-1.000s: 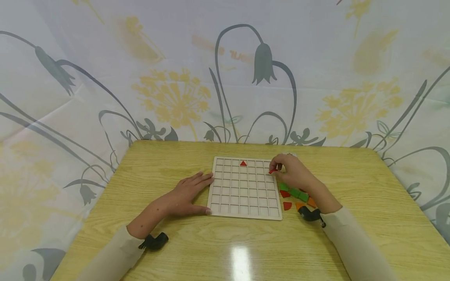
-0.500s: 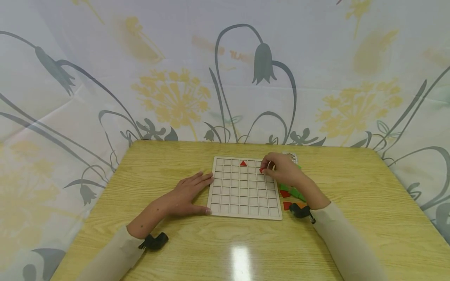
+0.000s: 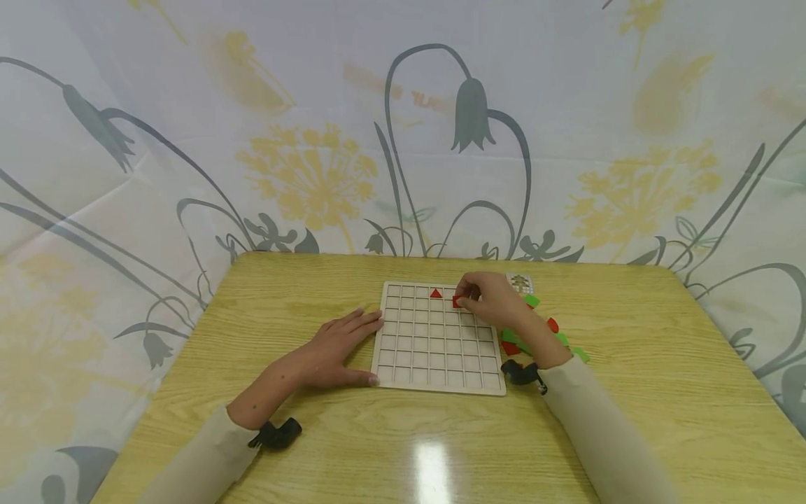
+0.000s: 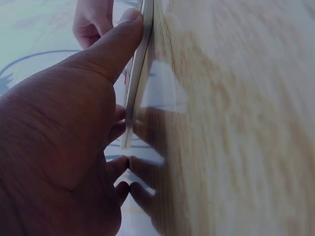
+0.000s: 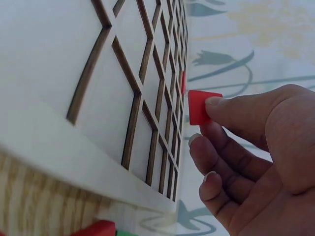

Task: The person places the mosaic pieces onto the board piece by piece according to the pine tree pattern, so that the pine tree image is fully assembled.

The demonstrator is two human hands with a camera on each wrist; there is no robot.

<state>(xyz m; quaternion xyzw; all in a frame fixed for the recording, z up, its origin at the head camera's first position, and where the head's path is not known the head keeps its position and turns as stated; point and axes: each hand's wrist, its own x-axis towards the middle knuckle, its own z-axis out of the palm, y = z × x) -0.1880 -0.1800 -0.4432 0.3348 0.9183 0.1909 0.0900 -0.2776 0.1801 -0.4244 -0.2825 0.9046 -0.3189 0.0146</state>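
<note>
A pale board (image 3: 437, 357) with a grid of square recesses lies on the table. One red triangular tile (image 3: 436, 294) sits in its far row. My right hand (image 3: 494, 301) pinches a red square tile (image 5: 201, 105) between thumb and fingers, close over the far right part of the board. My left hand (image 3: 334, 350) rests flat with fingers spread along the board's left edge. In the left wrist view its thumb (image 4: 113, 46) touches the board's near corner.
Green tiles (image 3: 560, 339) and red tiles (image 3: 553, 325) lie in a loose pile right of the board, partly under my right forearm. A small card with a tree picture (image 3: 520, 283) lies behind them. A patterned cloth (image 3: 403, 140) stands behind the table.
My right hand has moved left over the board with the red tile, from its right edge toward the red triangle. The card and more tiles have come into view. My left hand stays put.
</note>
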